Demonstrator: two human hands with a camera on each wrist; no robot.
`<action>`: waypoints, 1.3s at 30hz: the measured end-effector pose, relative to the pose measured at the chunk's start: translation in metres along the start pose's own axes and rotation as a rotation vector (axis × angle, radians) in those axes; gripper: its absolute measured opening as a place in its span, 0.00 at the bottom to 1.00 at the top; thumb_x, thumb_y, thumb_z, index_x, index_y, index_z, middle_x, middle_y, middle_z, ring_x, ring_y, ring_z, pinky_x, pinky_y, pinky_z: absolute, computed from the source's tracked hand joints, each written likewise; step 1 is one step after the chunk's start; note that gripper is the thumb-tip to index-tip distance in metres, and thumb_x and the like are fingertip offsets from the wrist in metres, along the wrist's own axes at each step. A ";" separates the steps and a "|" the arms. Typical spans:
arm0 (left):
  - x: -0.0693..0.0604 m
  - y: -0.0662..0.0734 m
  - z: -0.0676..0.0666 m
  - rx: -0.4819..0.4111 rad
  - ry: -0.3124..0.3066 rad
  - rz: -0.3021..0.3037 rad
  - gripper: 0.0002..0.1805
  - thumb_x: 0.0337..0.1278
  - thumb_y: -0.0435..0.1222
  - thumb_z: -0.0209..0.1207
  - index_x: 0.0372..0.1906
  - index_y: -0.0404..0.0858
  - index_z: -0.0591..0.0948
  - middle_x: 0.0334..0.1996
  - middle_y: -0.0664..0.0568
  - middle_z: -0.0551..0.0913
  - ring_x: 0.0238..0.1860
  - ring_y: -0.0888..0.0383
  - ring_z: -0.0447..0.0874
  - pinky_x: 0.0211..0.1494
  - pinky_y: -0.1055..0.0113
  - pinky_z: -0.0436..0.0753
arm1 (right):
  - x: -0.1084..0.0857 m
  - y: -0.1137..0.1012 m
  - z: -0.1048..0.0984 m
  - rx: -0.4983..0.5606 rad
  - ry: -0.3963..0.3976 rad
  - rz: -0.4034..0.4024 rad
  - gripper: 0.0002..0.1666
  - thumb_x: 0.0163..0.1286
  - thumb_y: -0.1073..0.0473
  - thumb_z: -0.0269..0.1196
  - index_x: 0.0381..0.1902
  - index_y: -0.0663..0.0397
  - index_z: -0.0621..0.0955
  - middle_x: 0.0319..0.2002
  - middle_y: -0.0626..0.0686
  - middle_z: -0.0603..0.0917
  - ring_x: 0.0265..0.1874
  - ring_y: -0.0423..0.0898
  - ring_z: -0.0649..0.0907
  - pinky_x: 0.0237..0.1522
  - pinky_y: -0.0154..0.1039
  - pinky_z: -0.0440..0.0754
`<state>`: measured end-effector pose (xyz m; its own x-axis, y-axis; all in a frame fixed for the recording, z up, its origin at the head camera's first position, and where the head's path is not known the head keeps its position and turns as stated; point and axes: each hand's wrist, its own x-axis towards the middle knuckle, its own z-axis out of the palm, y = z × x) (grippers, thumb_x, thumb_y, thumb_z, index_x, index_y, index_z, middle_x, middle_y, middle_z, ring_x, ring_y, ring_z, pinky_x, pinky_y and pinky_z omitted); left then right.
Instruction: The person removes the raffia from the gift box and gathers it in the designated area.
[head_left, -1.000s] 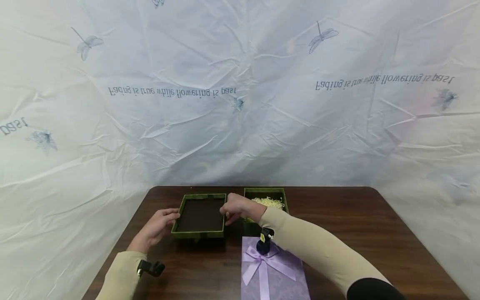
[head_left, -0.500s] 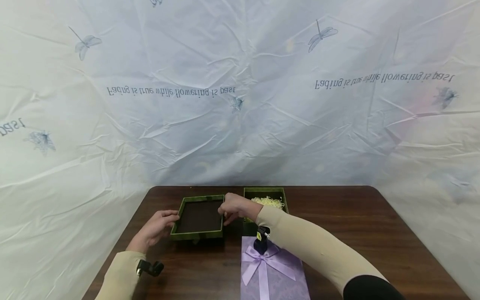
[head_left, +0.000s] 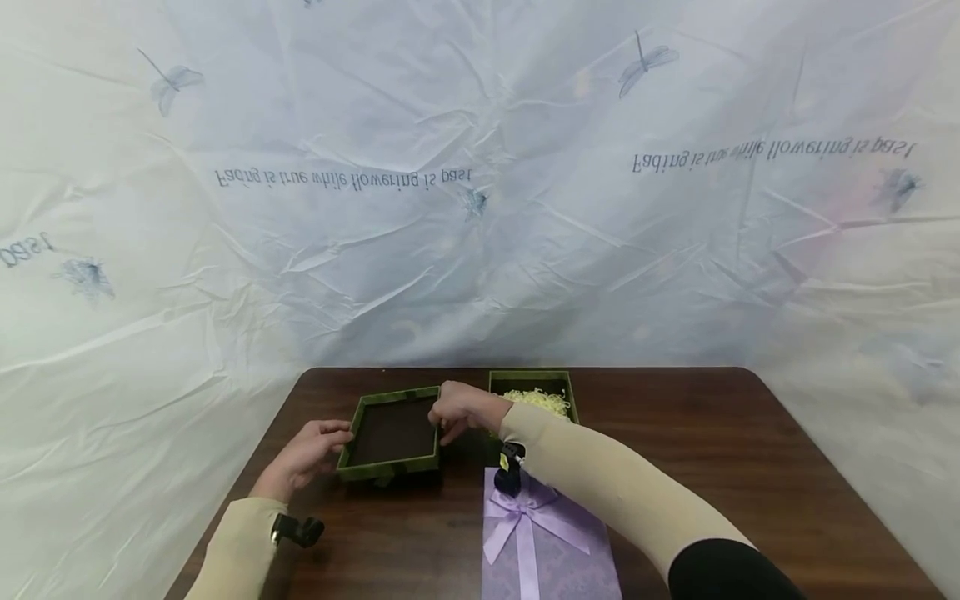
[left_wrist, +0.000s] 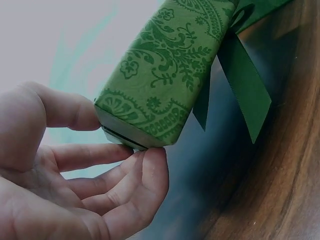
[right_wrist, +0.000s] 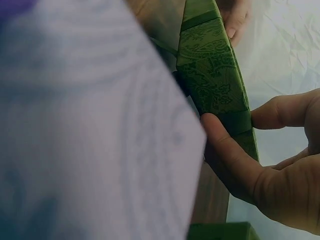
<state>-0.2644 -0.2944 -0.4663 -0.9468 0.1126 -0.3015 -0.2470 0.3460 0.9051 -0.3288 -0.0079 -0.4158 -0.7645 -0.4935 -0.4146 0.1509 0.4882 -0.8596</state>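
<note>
Near the far left corner of the worktop (head_left: 697, 467), here's the green lid (head_left: 393, 429), hollow side up, pinched at opposite sides by the left hand (head_left: 303, 458) and right hand (head_left: 467, 408)! The green box (head_left: 530, 375) sits right of it, by the far edge. Good handling probably means level, matched grips and care for that dangling ribbon (left_wrist: 245, 90).

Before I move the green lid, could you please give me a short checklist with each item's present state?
1. Left hand gripping the green lid: ok, thumb and fingers at its edge.
2. Right hand gripping the opposite side: ok.
3. Green ribbon tucked away: not ok, its tails hang loose.
4. Purple box apart from the lid: ok.
5. Green box fully visible: not ok, the right sleeve partly hides it.
6. Anything under the yellow shreds: cannot tell.
</note>
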 end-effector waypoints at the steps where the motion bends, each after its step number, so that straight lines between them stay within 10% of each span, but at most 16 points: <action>1: 0.000 0.001 -0.001 0.005 0.000 0.003 0.31 0.71 0.39 0.52 0.71 0.25 0.61 0.68 0.27 0.60 0.64 0.33 0.64 0.52 0.41 0.79 | 0.001 -0.001 0.000 -0.004 0.000 -0.005 0.09 0.66 0.71 0.57 0.26 0.58 0.72 0.20 0.54 0.68 0.14 0.47 0.73 0.43 0.54 0.86; 8: 0.004 -0.001 -0.004 0.028 -0.001 -0.010 0.31 0.71 0.38 0.51 0.71 0.25 0.61 0.69 0.26 0.60 0.65 0.31 0.63 0.53 0.42 0.79 | 0.003 -0.001 0.002 0.011 -0.010 -0.013 0.01 0.66 0.71 0.57 0.35 0.65 0.75 0.24 0.57 0.70 0.17 0.49 0.72 0.44 0.54 0.85; 18: 0.009 -0.001 -0.002 0.071 0.019 -0.009 0.30 0.71 0.37 0.51 0.70 0.25 0.62 0.67 0.26 0.63 0.64 0.32 0.66 0.50 0.44 0.82 | 0.008 0.001 0.002 0.008 -0.021 0.001 0.10 0.65 0.72 0.57 0.45 0.68 0.73 0.36 0.63 0.73 0.28 0.54 0.77 0.44 0.54 0.86; 26: 0.010 -0.003 -0.003 0.088 0.042 -0.024 0.28 0.69 0.36 0.53 0.69 0.27 0.65 0.65 0.29 0.67 0.60 0.36 0.71 0.44 0.48 0.84 | 0.009 -0.001 0.004 -0.017 -0.011 0.015 0.26 0.64 0.74 0.57 0.61 0.72 0.69 0.44 0.68 0.75 0.18 0.48 0.77 0.45 0.53 0.85; 33: 0.010 -0.003 -0.006 0.085 0.049 -0.036 0.28 0.69 0.35 0.52 0.69 0.27 0.64 0.64 0.29 0.67 0.59 0.38 0.71 0.45 0.49 0.84 | 0.013 -0.004 0.006 -0.015 -0.011 0.007 0.11 0.62 0.75 0.58 0.43 0.67 0.74 0.27 0.54 0.70 0.16 0.45 0.71 0.37 0.47 0.88; 39: 0.009 -0.006 -0.008 0.056 0.040 -0.025 0.28 0.69 0.34 0.52 0.69 0.25 0.63 0.64 0.28 0.66 0.58 0.38 0.72 0.44 0.52 0.85 | 0.017 -0.004 0.006 -0.018 0.047 -0.006 0.17 0.59 0.76 0.61 0.48 0.74 0.78 0.40 0.63 0.78 0.38 0.57 0.84 0.35 0.47 0.88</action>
<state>-0.2729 -0.3026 -0.4717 -0.9483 0.0661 -0.3105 -0.2598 0.4002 0.8788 -0.3386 -0.0224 -0.4206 -0.7943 -0.4621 -0.3944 0.1353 0.4984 -0.8563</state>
